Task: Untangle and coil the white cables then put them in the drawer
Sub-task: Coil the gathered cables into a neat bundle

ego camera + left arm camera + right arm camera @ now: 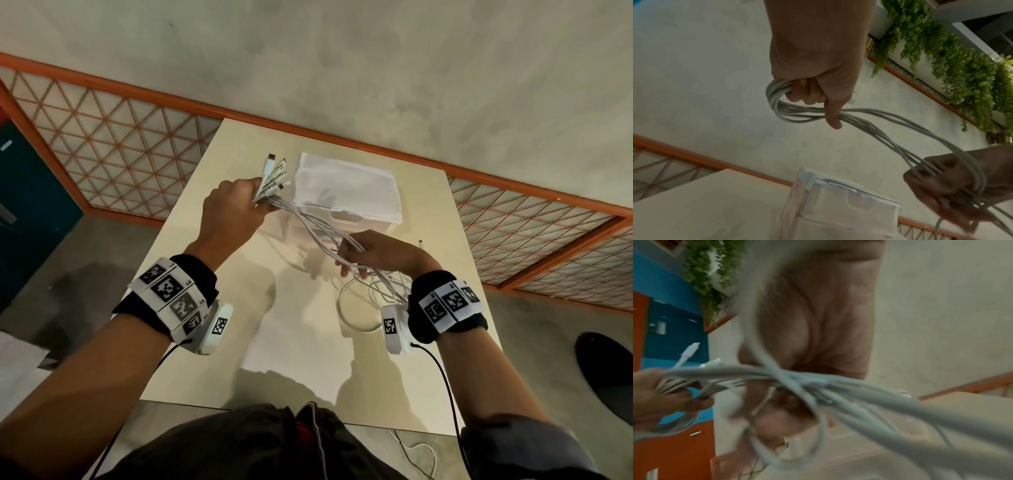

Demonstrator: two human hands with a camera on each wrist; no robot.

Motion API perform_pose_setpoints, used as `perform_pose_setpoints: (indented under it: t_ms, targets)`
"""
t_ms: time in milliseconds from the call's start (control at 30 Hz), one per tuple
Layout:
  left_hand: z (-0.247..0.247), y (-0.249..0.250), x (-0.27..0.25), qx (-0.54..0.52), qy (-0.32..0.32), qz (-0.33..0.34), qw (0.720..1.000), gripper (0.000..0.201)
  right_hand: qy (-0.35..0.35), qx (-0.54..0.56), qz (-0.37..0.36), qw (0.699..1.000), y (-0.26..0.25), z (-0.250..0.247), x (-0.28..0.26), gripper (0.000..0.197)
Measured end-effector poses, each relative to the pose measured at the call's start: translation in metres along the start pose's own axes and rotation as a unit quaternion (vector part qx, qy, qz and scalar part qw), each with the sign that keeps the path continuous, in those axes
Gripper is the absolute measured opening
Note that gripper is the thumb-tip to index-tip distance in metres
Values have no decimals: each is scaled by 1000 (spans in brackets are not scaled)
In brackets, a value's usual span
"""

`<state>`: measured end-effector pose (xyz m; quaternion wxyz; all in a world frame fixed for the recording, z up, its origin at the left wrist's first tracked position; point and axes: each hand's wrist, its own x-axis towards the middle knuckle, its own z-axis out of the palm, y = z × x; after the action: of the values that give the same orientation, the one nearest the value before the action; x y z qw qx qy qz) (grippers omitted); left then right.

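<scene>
Several white cables (310, 224) stretch between my two hands above the table. My left hand (233, 209) grips the bundle near its plug ends (274, 171), which fan out past my fist; the left wrist view shows its fingers curled round a loop of the cables (774, 99). My right hand (370, 251) holds the bundle further along, strands running through its fingers (941, 172). The rest of the cables (363, 301) trail in loose loops on the table below my right wrist. A small white drawer unit (346, 192) stands behind the hands, its drawer front shut.
The cream table (212, 270) stands against an orange-framed lattice railing (113, 137). One loose plug end (420, 244) lies right of the drawer unit. A blue cabinet (27, 192) is at far left, a dark round object (606, 373) on the floor at right.
</scene>
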<state>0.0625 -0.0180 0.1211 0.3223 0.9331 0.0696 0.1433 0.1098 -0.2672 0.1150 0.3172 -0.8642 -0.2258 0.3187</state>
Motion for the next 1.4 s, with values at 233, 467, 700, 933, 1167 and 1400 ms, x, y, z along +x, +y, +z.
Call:
perform_pose_setpoints:
  t_ms: [233,467,700,933,1167,1400]
  targets:
    - [6,-12,4,43,-57,-59,996,37,40,96,-41,994,2,4,-10,32]
    - [10,-9,9,32,-95,-69,993,34,24,77,-52,995,26,1,-16,41]
    - [12,-12,15,65,-95,-59,992,30,-149,129,-11,980,66,-19,-23,44]
    - [15,-17,20,99,-57,-74,991,37,-115,108,34,987,88,-42,-26,17]
    - [28,-16,20,102,-29,-121,987,44,55,59,-16,997,79,-55,-40,74]
    - [31,-18,16,106,-27,-136,985,46,-91,58,-10,994,91,-66,-42,50]
